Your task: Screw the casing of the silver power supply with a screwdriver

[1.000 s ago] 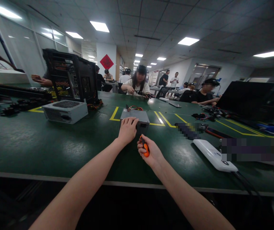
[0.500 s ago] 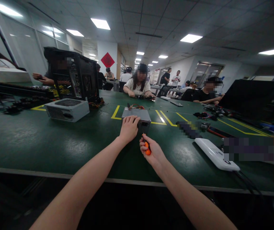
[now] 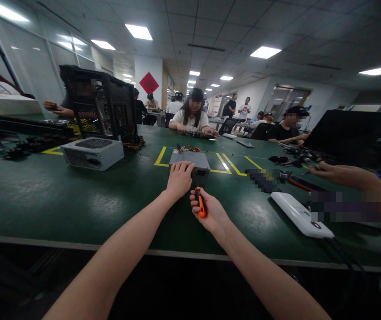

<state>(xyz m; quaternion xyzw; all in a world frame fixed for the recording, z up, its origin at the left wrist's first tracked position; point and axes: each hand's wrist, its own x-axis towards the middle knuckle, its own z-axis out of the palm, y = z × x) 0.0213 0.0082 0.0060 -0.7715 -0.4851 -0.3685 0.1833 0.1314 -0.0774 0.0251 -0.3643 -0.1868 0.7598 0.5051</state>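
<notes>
**Power supply pinned at a crowded table**

My left hand rests, fingers loosely apart, on the grey power supply at mid-table. My right hand has its fingers clamped on an orange screwdriver just in front of it. To the left stand a second supply and an open black computer case with wiring inside. A co-worker's hand hovers at right.

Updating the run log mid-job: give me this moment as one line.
left hand: resting on grey power supply | right hand: gripping orange screwdriver, pointed at its near face
</notes>
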